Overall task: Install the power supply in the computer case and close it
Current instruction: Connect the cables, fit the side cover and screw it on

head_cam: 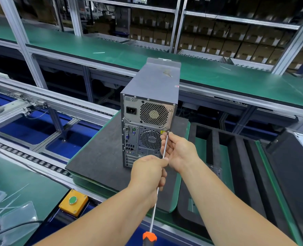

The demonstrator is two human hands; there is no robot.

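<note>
A grey computer case (152, 84) stands upright on a black foam pad (101, 157), its rear panel facing me. The power supply (148, 110) with its socket and fan grille sits in the top of the rear panel. A long screwdriver (162, 157) with an orange and black handle points up at a screw on the case's right rear edge, beside the lower fan. My left hand (147, 173) grips the shaft in the middle. Near the tip, my right hand (179, 150) pinches the shaft.
A yellow box with a green button (73, 201) sits at the near left. Roller conveyor rails (40, 162) run along the left. Black foam trays (244, 157) lie on the right, and another case (296, 157) stands at the far right. A green shelf (111, 50) spans behind.
</note>
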